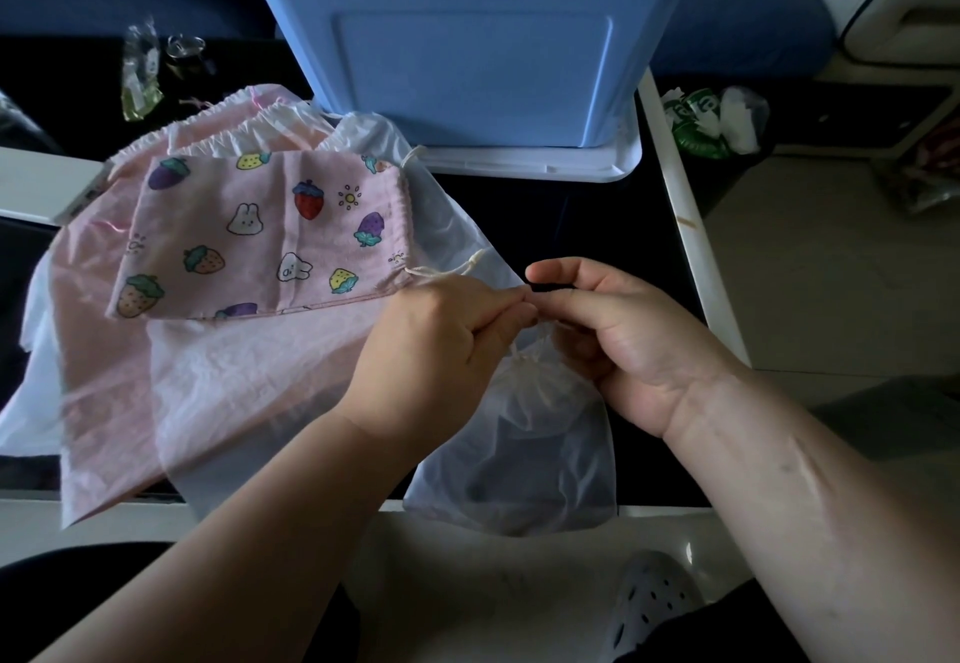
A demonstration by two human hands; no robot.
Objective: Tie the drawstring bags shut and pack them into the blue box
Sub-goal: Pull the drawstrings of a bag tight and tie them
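Observation:
A small sheer white drawstring bag (524, 454) lies at the table's front edge, its neck gathered between my hands. My left hand (431, 350) pinches the bag's drawstring at its fingertips. My right hand (618, 335) pinches the same string from the other side, and the fingertips of both hands meet above the neck. A pink bag printed with strawberries and rabbits (260, 236) lies to the left on top of a pile of pale pink and white sheer bags (208, 381). The blue box (467, 38) stands behind, on its white lid (535, 163).
The table has a black top (582, 225) with a white rim. A small clear packet (140, 75) and a dark metal object (184, 56) lie at the back left. Crumpled green and white wrapping (711, 121) sits off the table's right edge. A white perforated shoe (649, 605) shows below.

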